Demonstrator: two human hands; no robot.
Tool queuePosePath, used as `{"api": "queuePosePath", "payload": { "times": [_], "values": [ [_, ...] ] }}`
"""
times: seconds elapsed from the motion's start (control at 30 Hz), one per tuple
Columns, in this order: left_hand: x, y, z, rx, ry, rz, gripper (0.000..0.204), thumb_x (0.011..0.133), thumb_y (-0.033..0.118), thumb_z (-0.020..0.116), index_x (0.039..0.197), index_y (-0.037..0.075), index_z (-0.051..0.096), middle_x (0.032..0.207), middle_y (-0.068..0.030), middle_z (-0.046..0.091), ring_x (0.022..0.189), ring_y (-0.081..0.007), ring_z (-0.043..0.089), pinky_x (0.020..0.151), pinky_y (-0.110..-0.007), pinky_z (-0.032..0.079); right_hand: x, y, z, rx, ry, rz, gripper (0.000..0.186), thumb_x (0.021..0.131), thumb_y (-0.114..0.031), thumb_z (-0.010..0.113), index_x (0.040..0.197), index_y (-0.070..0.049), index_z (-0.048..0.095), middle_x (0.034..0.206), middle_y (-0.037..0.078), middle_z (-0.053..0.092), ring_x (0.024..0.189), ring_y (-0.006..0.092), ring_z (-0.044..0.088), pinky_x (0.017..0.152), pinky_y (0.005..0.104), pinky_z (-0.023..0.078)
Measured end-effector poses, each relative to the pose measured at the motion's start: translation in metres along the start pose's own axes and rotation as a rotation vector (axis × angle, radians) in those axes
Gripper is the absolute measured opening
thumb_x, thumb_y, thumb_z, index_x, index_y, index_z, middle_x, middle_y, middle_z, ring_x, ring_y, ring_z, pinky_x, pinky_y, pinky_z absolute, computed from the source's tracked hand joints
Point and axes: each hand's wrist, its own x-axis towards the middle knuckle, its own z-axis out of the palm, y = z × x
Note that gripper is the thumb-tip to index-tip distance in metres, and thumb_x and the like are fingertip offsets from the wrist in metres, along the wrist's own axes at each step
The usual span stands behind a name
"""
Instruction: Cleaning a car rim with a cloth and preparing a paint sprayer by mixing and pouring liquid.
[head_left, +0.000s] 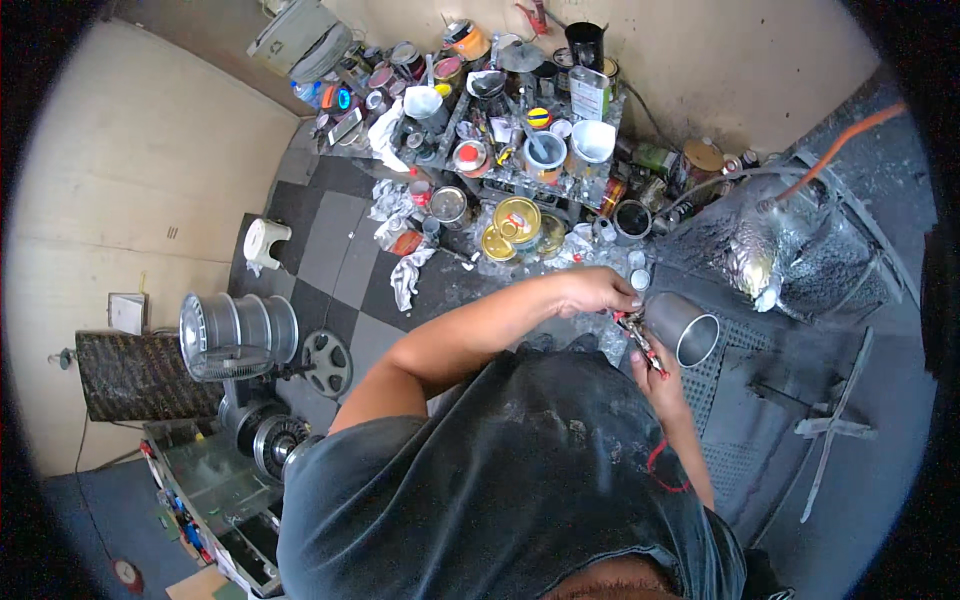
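In front of my body is a spray gun (640, 340) with a silver and red body. Joined to it or right beside it is a grey metal cup (672, 318), its round rim tilted toward the right. My right hand (662, 388) is closed round the lower part of the gun, partly hidden behind it. The fingers of my left hand (598, 290) pinch the gun's upper end next to the cup; the exact part under the fingertips is hidden. A red band (660, 468) hangs at my right forearm.
Ahead stands a cluttered bench (590, 190) with paint cans, tubs and bottles. An opened gold-lidded can (517, 220) and crumpled paper (408, 278) lie below it. At right are a foil-wrapped object (755, 260) and a metal cross stand (835, 425); wheel rims (240, 330) stand left.
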Motion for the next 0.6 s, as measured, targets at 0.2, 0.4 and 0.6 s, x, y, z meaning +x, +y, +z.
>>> {"api": "queuePosePath", "payload": {
  "times": [0.2,0.4,0.6],
  "values": [
    [0.022,-0.018,0.027,-0.336,0.033,-0.039,0.034,0.09,0.032,0.064,0.106,0.002,0.068,0.093,-0.0045,0.068,0.091,-0.0149,0.058,0.083,-0.03,0.044,-0.002,-0.009,-0.029,-0.034,-0.221,0.164,0.039,0.091,-0.015,0.058,0.128,-0.003,0.05,0.102,0.02,0.063,0.097,0.0363,0.061,0.085,0.0399,0.048],
    [0.057,-0.029,0.028,-0.322,0.228,0.055,0.049,0.094,0.044,0.055,0.121,0.003,0.06,0.114,-0.0063,0.062,0.104,-0.0155,0.055,0.093,-0.032,0.042,0.022,0.018,-0.066,-0.173,0.109,0.111,0.036,0.092,-0.014,0.056,0.123,0.001,0.048,0.105,0.019,0.061,0.098,0.0336,0.061,0.084,0.039,0.047],
    [-0.018,-0.176,0.012,0.281,-0.024,-0.043,0.052,0.091,0.041,0.059,0.127,0.004,0.055,0.125,-0.0145,0.059,0.116,-0.0216,0.054,0.097,-0.035,0.042,0.105,0.049,-0.167,-0.058,0.592,0.404,0.026,0.084,-0.022,0.067,0.099,-0.004,0.055,0.074,0.009,0.057,0.066,0.0211,0.058,0.059,0.0369,0.046]
  ]
}}
